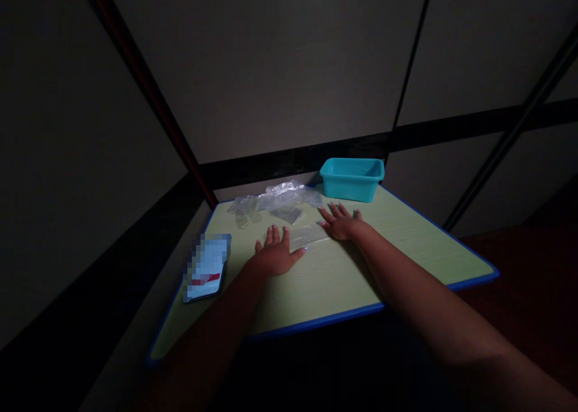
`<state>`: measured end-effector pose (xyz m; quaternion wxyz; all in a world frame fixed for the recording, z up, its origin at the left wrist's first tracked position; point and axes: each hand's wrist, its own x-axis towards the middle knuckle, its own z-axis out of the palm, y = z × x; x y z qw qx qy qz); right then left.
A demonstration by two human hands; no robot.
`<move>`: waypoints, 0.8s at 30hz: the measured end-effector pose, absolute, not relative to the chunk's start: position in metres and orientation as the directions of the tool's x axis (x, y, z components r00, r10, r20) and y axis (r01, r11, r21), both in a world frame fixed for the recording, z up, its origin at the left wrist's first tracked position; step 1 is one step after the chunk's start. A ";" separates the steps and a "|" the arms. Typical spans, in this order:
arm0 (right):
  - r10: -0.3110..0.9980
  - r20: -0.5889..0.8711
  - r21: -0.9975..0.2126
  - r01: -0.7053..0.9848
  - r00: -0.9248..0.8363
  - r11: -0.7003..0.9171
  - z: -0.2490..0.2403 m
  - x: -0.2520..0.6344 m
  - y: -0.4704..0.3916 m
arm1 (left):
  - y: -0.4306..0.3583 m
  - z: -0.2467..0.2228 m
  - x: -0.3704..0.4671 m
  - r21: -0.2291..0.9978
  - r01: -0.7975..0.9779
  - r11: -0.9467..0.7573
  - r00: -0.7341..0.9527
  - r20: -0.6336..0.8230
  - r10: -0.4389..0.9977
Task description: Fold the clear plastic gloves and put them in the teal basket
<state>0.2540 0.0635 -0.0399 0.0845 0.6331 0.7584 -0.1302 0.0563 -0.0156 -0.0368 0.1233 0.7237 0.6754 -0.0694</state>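
My left hand rests palm down with its fingers spread, at the left end of a flat clear plastic piece. At that piece's right end lies my right hand, also palm down, fingers apart. Neither hand grips anything. Just beyond them is a small clear packet or sheet. Behind it, crumpled clear plastic spreads along the back of the table. What the clear pieces are exactly is hard to tell in the dim light.
The pale green table has a blue edge. A turquoise bin stands at its back right. A phone with a lit, blurred screen lies near the left edge. Panelled walls rise behind and to the left.
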 end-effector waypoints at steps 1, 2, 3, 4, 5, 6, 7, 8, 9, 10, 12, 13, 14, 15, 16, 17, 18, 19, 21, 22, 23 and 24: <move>0.938 -0.293 -0.092 0.982 -0.186 0.165 -0.040 0.254 0.063 | -0.014 -0.037 0.055 0.055 0.998 -0.016 0.029 -0.255 0.966; 0.938 -0.292 -0.094 0.982 -0.185 0.165 -0.039 0.254 0.063 | -0.012 -0.038 0.054 0.025 0.999 0.027 -0.020 -0.233 0.972; 0.938 -0.293 -0.094 0.982 -0.184 0.163 -0.039 0.254 0.063 | -0.011 -0.039 0.052 0.001 0.998 0.063 -0.061 -0.199 0.978; 0.938 -0.293 -0.096 0.982 -0.184 0.163 -0.039 0.255 0.062 | -0.009 -0.039 0.051 -0.013 0.996 0.087 -0.088 -0.150 0.985; 0.938 -0.293 -0.097 0.982 -0.185 0.163 -0.039 0.255 0.062 | -0.008 -0.039 0.050 -0.016 0.995 0.096 -0.097 -0.088 0.991; 0.938 -0.292 -0.098 0.982 -0.185 0.163 -0.039 0.255 0.062 | -0.007 -0.039 0.051 -0.010 0.996 0.085 -0.085 -0.018 0.996; 0.938 -0.292 -0.099 0.982 -0.185 0.163 -0.038 0.254 0.062 | -0.008 -0.039 0.053 0.001 0.999 0.054 -0.054 0.047 0.997; 0.939 -0.292 -0.098 0.982 -0.185 0.163 -0.038 0.254 0.062 | -0.008 -0.038 0.057 0.012 1.000 0.003 -0.004 0.100 0.995; 0.939 -0.292 -0.096 0.982 -0.184 0.162 -0.038 0.254 0.062 | -0.010 -0.038 0.062 0.022 0.998 -0.064 0.061 0.138 0.989; 0.939 -0.292 -0.094 0.982 -0.182 0.161 -0.038 0.254 0.062 | -0.012 -0.037 0.069 0.028 0.989 -0.144 0.138 0.152 0.979; 0.940 -0.290 -0.094 0.983 -0.180 0.159 -0.039 0.253 0.062 | -0.017 -0.037 0.083 0.034 0.951 -0.308 0.300 0.151 0.942; 0.940 -0.289 -0.096 0.983 -0.179 0.158 -0.039 0.253 0.063 | -0.019 -0.037 0.089 0.040 0.925 -0.377 0.369 0.127 0.921; 0.940 -0.289 -0.097 0.983 -0.178 0.156 -0.039 0.253 0.063 | -0.021 -0.038 0.094 0.049 0.898 -0.438 0.431 0.104 0.896; 0.940 -0.291 -0.098 0.983 -0.178 0.156 -0.039 0.253 0.063 | -0.022 -0.039 0.098 0.060 0.876 -0.479 0.475 0.074 0.877; 0.940 -0.293 -0.098 0.983 -0.177 0.155 -0.040 0.253 0.063 | -0.023 -0.040 0.100 0.072 0.863 -0.499 0.498 0.042 0.866; 0.939 -0.294 -0.098 0.983 -0.176 0.154 -0.040 0.253 0.063 | -0.023 -0.041 0.101 0.083 0.861 -0.502 0.503 0.010 0.864; 0.940 -0.293 -0.098 0.983 -0.176 0.153 -0.040 0.253 0.064 | -0.022 -0.042 0.100 0.092 0.867 -0.489 0.493 -0.018 0.870; 0.941 -0.289 -0.099 0.983 -0.178 0.155 -0.040 0.253 0.064 | -0.022 -0.043 0.099 0.099 0.878 -0.469 0.474 -0.041 0.880; 0.942 -0.283 -0.100 0.983 -0.179 0.157 -0.040 0.253 0.063 | -0.020 -0.045 0.095 0.107 0.896 -0.432 0.439 -0.065 0.896; 0.943 -0.282 -0.100 0.983 -0.179 0.157 -0.040 0.253 0.063 | -0.019 -0.046 0.094 0.109 0.902 -0.417 0.425 -0.070 0.902; 0.942 -0.285 -0.098 0.983 -0.178 0.156 -0.040 0.253 0.063 | -0.019 -0.047 0.093 0.111 0.909 -0.403 0.412 -0.074 0.908; 0.941 -0.288 -0.098 0.983 -0.177 0.155 -0.040 0.253 0.063 | -0.019 -0.047 0.092 0.113 0.914 -0.389 0.399 -0.079 0.914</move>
